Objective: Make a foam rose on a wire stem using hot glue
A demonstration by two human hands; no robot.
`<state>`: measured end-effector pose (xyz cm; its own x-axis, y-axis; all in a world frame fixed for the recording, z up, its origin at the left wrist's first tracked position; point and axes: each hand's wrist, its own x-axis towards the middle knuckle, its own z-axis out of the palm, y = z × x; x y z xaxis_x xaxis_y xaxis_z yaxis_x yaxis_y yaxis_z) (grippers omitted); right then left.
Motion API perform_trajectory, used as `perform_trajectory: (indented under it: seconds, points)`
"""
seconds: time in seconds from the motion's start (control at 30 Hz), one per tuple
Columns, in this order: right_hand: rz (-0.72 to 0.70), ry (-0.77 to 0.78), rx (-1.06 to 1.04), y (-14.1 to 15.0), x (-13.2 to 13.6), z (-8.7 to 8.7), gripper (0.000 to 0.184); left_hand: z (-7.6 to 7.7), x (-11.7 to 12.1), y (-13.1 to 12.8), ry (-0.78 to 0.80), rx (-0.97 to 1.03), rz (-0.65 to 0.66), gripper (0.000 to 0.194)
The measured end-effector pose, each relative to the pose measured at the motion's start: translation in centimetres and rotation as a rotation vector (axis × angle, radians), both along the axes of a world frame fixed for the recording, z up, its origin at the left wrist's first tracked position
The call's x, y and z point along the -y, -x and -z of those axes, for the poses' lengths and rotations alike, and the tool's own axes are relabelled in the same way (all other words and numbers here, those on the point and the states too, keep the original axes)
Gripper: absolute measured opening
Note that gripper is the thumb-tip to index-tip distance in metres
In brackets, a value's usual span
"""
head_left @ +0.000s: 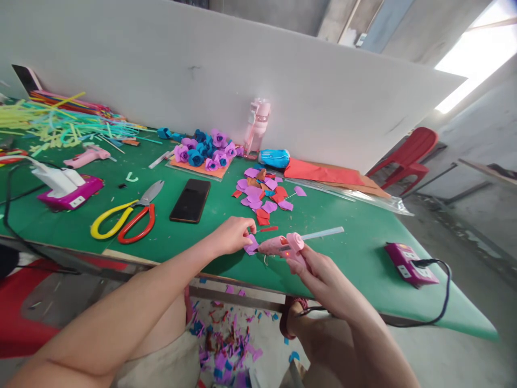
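Note:
Near the front edge of the green table, my left hand (234, 235) pinches a purple paper petal (251, 248). My right hand (317, 269) grips a pink hot glue gun (278, 246), its nozzle at the petal's right edge; I cannot tell if they touch. A small red light glows on the gun, and a clear glue stick (325, 233) juts from its back. A thin red piece (269, 228) is just beyond my left fingertips. Farther back lies a loose pile of purple, red and blue petals (254, 194).
Left of my hands are a phone (190, 200), red-and-yellow-handled scissors (131, 218), a second glue gun (88, 156) and a power strip (72, 193). Paper roses (204, 148), a pink bottle (257, 126) and red paper (323, 172) line the back. Another power strip (410, 264) is right.

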<state>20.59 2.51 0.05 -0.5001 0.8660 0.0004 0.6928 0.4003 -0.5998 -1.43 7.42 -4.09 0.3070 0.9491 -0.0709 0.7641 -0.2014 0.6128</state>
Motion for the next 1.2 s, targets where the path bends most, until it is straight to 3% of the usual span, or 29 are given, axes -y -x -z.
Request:
perform_trajectory:
  seconds: [0.53, 1.2]
  points:
    - [0.029, 0.057, -0.002, -0.16, -0.13, -0.3, 0.035, -0.03, 0.05, 0.02, 0.0, 0.005, 0.009, 0.028]
    - [0.036, -0.023, -0.013, -0.29, -0.32, -0.48, 0.033, -0.09, -0.02, 0.06, 0.009, -0.002, 0.013, 0.025]
